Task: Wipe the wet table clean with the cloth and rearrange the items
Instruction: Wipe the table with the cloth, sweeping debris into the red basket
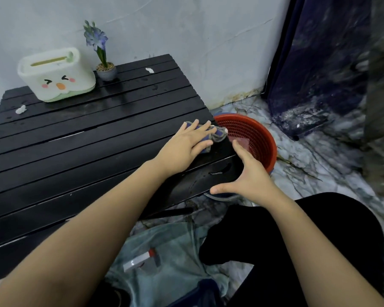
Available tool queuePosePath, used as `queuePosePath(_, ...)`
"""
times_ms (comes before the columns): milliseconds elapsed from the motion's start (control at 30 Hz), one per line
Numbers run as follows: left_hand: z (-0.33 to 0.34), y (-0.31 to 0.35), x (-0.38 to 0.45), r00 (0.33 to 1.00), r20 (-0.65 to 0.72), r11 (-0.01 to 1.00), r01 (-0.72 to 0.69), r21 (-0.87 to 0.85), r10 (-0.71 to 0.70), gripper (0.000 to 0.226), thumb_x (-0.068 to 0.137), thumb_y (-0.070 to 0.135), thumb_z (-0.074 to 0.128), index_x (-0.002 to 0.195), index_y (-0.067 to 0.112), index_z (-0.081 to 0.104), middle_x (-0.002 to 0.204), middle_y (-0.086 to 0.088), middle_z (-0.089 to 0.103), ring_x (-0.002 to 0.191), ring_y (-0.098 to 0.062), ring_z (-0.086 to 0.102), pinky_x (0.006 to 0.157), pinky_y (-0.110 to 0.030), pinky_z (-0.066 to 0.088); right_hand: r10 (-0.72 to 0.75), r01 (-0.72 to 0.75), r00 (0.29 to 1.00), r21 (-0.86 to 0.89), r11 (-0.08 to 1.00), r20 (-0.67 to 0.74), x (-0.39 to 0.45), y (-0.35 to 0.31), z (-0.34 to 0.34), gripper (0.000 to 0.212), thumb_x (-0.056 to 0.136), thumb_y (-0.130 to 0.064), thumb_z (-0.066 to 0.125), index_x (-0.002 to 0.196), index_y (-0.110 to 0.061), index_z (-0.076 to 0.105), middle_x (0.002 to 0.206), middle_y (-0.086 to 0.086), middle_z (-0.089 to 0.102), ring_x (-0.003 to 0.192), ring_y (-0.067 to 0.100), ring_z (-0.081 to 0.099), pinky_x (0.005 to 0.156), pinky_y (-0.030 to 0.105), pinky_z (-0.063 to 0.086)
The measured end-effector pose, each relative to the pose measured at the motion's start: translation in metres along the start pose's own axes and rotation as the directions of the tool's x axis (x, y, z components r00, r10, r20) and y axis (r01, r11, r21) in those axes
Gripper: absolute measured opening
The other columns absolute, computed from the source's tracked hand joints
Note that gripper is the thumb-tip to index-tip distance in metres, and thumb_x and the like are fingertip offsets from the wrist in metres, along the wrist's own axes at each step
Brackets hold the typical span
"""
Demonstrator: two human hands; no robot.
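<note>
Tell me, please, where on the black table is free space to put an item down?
The table is bare across its middle and near slats, between the tissue box and the left hand. Crowded: the far edge with box and flower pot, and the right edge, where the cloth lies. Paper scraps remain.

Your left hand (186, 145) lies flat, fingers (205, 127) spread on the cloth (217, 132) at the tabletop (87, 138) edge. Just beyond those fingers sits the red basket (262, 138); your right hand (246, 173) cups open beside it.
</note>
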State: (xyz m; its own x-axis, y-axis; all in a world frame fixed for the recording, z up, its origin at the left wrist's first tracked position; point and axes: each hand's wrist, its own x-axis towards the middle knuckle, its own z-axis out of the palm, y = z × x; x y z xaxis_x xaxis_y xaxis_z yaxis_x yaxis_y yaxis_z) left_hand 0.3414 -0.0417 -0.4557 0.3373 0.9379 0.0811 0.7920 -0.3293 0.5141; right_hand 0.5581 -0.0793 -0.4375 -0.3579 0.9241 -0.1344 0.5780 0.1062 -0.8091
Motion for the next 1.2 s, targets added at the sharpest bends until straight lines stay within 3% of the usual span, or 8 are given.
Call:
queuePosePath(133, -0.02, 0.001, -0.026, 0.985, -0.125, 0.954, 0.078, -0.29, -0.119, 0.046, 0.102, 0.04, 0.039, 0.148, 0.032, 0.039, 0.154, 0.009, 0.037, 0.149, -0.017, 0.017, 0.124, -0.038, 0.01, 0.01, -0.01, 1.0, 0.016, 1.0, -0.009, -0.001, 0.002, -0.001, 0.154, 0.031, -0.063, 0.086, 0.16, -0.019, 0.015, 0.165, -0.006, 0.019, 0.151, 0.007, 0.015, 0.117, 0.022, 0.018)
queuePosePath(333, -0.046, 0.002, -0.099, 0.986, -0.099, 0.982, 0.122, -0.147, -0.137, 0.055, 0.098, 0.061, 0.023, 0.151, 0.044, 0.023, 0.162, 0.012, 0.015, 0.151, -0.008, 0.0, 0.123, -0.039, 0.006, 0.08, -0.078, 0.997, 0.093, 0.993, -0.023, -0.006, 0.013, 0.003, 0.146, 0.04, -0.053, 0.096, 0.159, -0.023, 0.016, 0.16, -0.009, 0.032, 0.146, 0.007, 0.031, 0.114, 0.025, 0.028)
queuePosePath(400, -0.026, 0.001, -0.099, 0.982, -0.03, 0.977, 0.187, 0.102, -0.185, 0.064, 0.092, 0.072, 0.015, 0.151, 0.048, 0.012, 0.164, 0.008, 0.003, 0.152, -0.014, -0.001, 0.123, -0.04, 0.004, 0.075, -0.072, 0.997, 0.109, 0.991, -0.023, -0.006, 0.015, 0.006, 0.146, 0.037, -0.059, 0.095, 0.158, -0.028, 0.021, 0.156, -0.012, 0.04, 0.141, 0.005, 0.039, 0.116, 0.03, 0.033)
queuePosePath(467, -0.009, 0.001, -0.086, 0.979, -0.038, 0.935, 0.202, 0.292, -0.199, 0.067, 0.092, 0.073, 0.011, 0.153, 0.044, 0.009, 0.165, 0.004, -0.002, 0.152, -0.021, -0.002, 0.122, -0.044, 0.005, 0.06, -0.056, 0.998, 0.128, 0.99, -0.029, -0.004, 0.016, 0.007, 0.143, 0.033, -0.065, 0.094, 0.155, -0.033, 0.027, 0.149, -0.014, 0.047, 0.137, 0.004, 0.045, 0.114, 0.036, 0.039)
queuePosePath(567, -0.003, 0.002, -0.053, 0.984, -0.051, 0.94, 0.177, 0.293, -0.169, 0.06, 0.098, 0.061, 0.013, 0.154, 0.038, 0.016, 0.165, 0.0, 0.004, 0.151, -0.028, 0.002, 0.122, -0.046, 0.007, 0.024, -0.018, 0.999, 0.159, 0.987, -0.036, -0.003, 0.015, 0.008, 0.128, 0.036, -0.057, 0.097, 0.148, -0.038, 0.038, 0.138, -0.02, 0.056, 0.129, 0.001, 0.052, 0.109, 0.037, 0.045)
queuePosePath(933, 0.002, 0.0, 0.026, 0.997, 0.071, 0.988, -0.01, 0.153, -0.001, 0.051, 0.103, 0.05, 0.024, 0.152, 0.037, 0.026, 0.163, 0.004, 0.013, 0.151, -0.03, 0.005, 0.122, -0.049, 0.004, -0.013, 0.022, 0.999, 0.198, 0.98, -0.048, -0.003, 0.017, 0.006, 0.114, 0.044, -0.037, 0.1, 0.136, -0.052, 0.034, 0.123, -0.045, 0.048, 0.115, -0.026, 0.046, 0.091, 0.0, 0.037)
queuePosePath(1100, -0.023, -0.016, -0.057, 0.997, 0.058, 0.997, -0.046, 0.057, 0.043, 0.047, 0.102, 0.052, 0.028, 0.146, 0.041, 0.038, 0.161, 0.015, 0.016, 0.152, -0.018, 0.0, 0.123, -0.044, 0.004, -0.015, 0.019, 1.0, 0.2, 0.98, -0.019, -0.001, 0.017, 0.007, 0.119, 0.041, -0.051, 0.099, 0.144, -0.04, 0.041, 0.141, -0.024, 0.054, 0.132, -0.001, 0.049, 0.111, 0.034, 0.041)
queuePosePath(1200, -0.052, -0.031, -0.11, 0.997, -0.031, 0.997, 0.067, -0.028, -0.068, 0.04, 0.097, 0.056, 0.034, 0.13, 0.048, 0.056, 0.158, 0.018, 0.024, 0.151, -0.012, -0.005, 0.123, -0.045, 0.001, -0.021, 0.028, 0.999, 0.189, 0.982, -0.037, -0.001, 0.018, 0.007, 0.115, 0.042, -0.043, 0.101, 0.142, -0.041, 0.044, 0.132, -0.026, 0.06, 0.124, -0.005, 0.055, 0.104, 0.028, 0.044)
